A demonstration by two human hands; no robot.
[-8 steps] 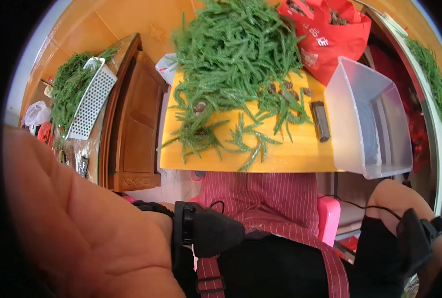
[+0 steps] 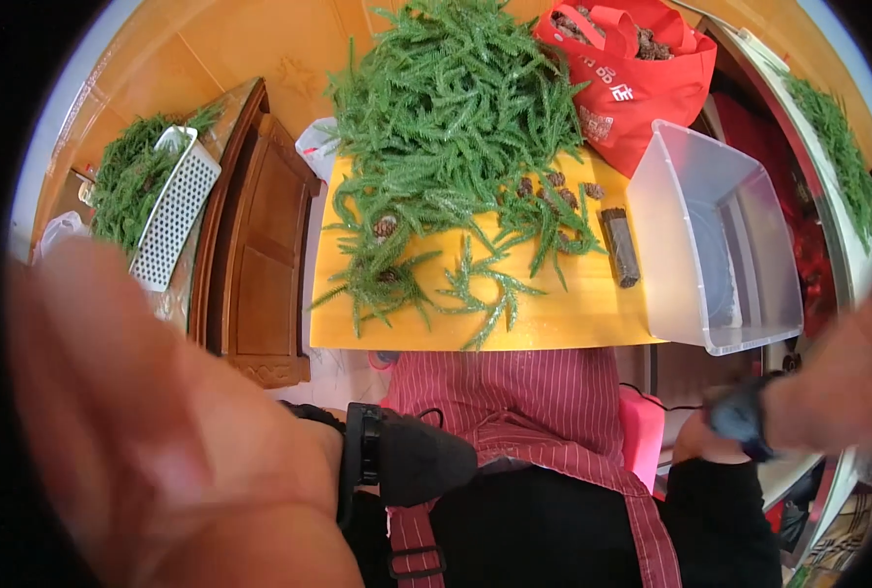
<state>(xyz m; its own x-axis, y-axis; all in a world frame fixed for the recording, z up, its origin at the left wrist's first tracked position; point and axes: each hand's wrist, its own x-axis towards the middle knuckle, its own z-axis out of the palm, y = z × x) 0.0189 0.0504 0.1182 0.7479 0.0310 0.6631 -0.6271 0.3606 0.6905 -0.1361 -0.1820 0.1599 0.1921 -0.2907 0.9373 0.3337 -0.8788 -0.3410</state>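
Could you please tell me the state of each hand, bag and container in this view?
Left hand: raised close to the camera, blurred, holding nothing visible.
Right hand: out at the right edge, blurred; its grip cannot be told.
Clear plastic bin: upright, open, looks empty.
Red bag: open, pine cones inside.
Green sprigs: heaped loose on the yellow table.

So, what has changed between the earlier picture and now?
The right hand has moved up and out to the right edge, blurred, its wrist with the dark watch now lifted clear of the lap. The left hand stays raised close to the camera, holding nothing visible. The green sprigs, clear plastic bin and red bag lie as before.
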